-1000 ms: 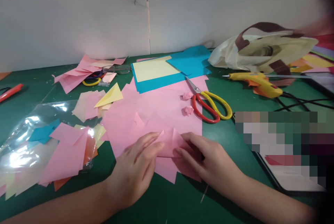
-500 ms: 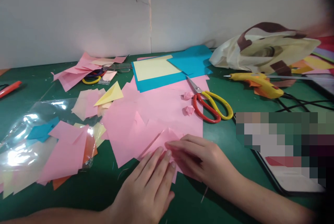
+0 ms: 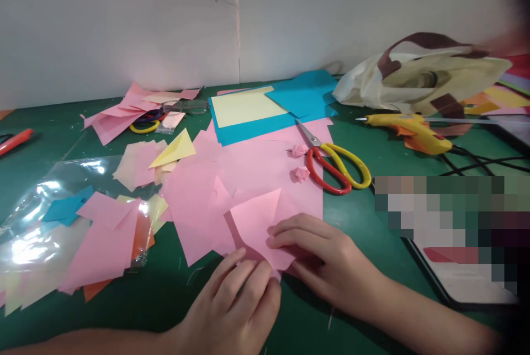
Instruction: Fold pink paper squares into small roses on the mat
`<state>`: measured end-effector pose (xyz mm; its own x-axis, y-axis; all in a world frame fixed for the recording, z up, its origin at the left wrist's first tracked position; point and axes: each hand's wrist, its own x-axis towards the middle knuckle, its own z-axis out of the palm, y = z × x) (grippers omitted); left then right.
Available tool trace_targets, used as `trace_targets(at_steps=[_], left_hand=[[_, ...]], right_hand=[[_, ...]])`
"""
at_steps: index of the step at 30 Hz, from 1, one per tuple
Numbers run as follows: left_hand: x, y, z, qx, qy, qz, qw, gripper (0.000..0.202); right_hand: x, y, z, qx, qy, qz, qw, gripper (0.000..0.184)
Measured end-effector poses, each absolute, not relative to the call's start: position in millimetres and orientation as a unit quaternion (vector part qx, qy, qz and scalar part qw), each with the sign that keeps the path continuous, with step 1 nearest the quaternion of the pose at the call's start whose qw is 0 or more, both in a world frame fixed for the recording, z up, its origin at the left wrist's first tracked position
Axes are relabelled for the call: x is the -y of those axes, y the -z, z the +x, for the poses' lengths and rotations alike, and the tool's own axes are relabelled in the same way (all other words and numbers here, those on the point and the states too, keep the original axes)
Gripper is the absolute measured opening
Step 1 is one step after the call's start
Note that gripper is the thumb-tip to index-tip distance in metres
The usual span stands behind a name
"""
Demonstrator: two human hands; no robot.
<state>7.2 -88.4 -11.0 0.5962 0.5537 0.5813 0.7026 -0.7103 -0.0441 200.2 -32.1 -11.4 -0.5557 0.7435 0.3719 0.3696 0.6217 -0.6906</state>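
A small pink paper square stands partly raised between my hands, with a curve in it. My right hand pinches its right side between thumb and fingers. At the lower edge, my left hand has its fingers curled against the paper; its thumb is hidden. Larger pink sheets lie beneath. Two small folded pink paper pieces sit beside scissors with one red and one yellow handle.
A clear plastic bag with paper pieces lies left. Blue sheets and a cream sheet are at the back. A yellow glue gun, cloth bag and partly blurred tablet-like device stand right, with black cables.
The pink square has been lifted and opened out from lying flat under my fingers. My left fingers have gone from stretched out to curled at its lower edge.
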Motion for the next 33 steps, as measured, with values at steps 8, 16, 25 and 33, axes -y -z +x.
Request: trace_targets(at_steps=[8, 16, 25, 33], left_hand=[[87, 7, 5, 0.370, 0.255, -0.886, 0.114, 0.020], [82, -1, 4, 0.373, 0.224, -0.897, 0.080, 0.027], [83, 0, 4, 0.392, 0.223, -0.889, 0.079, 0.027], [85, 3, 5, 0.407, 0.228, -0.881, 0.075, 0.031]], right_hand=[[33, 4, 198, 0.839, -0.300, -0.325, 0.318, 0.014], [31, 6, 198, 0.778, -0.274, -0.458, 0.331, 0.009], [31, 8, 197, 0.756, -0.276, -0.483, 0.344, 0.011], [30, 8, 196, 0.755, -0.282, -0.485, 0.339, 0.010]])
